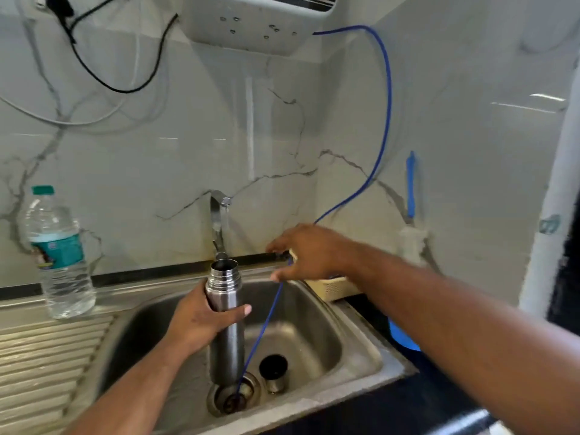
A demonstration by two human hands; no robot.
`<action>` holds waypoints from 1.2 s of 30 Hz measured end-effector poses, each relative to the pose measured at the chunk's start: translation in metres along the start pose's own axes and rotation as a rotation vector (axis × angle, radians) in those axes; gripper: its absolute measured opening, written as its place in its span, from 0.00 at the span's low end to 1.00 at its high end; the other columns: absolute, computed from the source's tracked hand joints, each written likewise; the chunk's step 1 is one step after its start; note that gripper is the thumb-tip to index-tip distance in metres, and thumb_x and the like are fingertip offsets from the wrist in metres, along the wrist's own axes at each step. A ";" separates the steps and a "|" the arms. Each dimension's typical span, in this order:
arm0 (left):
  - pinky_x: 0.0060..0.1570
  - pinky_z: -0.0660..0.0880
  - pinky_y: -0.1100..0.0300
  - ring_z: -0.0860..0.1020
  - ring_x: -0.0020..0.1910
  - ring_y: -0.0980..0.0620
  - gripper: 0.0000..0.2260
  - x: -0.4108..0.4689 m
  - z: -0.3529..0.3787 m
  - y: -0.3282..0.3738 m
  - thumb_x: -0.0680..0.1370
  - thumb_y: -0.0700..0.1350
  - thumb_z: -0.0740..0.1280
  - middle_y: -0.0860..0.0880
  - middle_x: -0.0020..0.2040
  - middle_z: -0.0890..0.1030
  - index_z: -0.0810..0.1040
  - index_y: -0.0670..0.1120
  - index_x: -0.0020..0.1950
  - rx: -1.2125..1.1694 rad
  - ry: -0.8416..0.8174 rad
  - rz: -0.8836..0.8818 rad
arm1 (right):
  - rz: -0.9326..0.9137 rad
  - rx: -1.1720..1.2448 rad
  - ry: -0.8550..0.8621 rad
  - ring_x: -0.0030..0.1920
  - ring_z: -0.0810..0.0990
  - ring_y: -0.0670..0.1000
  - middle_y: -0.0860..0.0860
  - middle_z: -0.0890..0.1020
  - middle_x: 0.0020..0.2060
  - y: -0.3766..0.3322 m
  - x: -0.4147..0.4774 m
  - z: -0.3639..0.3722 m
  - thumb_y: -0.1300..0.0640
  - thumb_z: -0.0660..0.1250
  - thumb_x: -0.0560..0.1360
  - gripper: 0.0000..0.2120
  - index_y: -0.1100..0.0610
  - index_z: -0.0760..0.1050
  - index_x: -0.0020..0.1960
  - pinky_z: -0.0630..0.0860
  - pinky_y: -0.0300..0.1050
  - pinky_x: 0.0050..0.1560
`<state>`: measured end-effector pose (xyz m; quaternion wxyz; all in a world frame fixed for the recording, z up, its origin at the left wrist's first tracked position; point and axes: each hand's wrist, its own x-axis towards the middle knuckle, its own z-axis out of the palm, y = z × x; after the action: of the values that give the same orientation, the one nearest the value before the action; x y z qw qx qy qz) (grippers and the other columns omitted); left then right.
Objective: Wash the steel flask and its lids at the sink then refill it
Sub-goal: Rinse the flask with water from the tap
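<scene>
My left hand [201, 321] grips the steel flask [226, 324] around its upper body and holds it upright over the sink [314, 334]. The flask's mouth is uncovered and sits just below the tap [219, 215]. One steel lid [273, 372] with a dark inside lies in the basin beside the drain [233, 395]. My right hand [307, 252] reaches over the sink's back right corner with fingers and thumb spread, next to a thin blue tube [266, 321]. A small pale thing shows under the fingers; I cannot tell what it is.
The blue tube runs down from a wall-mounted white unit [251, 23] into the drain. A plastic water bottle [59, 255] stands on the ribbed drainboard [47, 356] at the left. A cream basket [332, 288] and a blue object [403, 337] sit to the right of the sink.
</scene>
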<state>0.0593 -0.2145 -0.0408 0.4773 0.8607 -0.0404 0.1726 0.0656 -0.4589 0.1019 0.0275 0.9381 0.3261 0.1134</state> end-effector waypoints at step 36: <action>0.50 0.74 0.67 0.77 0.52 0.64 0.28 0.037 0.000 0.018 0.67 0.69 0.74 0.63 0.53 0.80 0.69 0.64 0.62 0.207 0.131 0.018 | 0.670 1.913 -0.270 0.31 0.83 0.55 0.61 0.84 0.37 -0.040 0.108 0.173 0.29 0.54 0.80 0.38 0.62 0.80 0.58 0.81 0.43 0.28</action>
<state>0.0896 -0.2209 -0.0142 0.3860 0.8918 0.0009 0.2359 0.1639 -0.3570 -0.0500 -0.7296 0.6149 -0.0050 -0.2992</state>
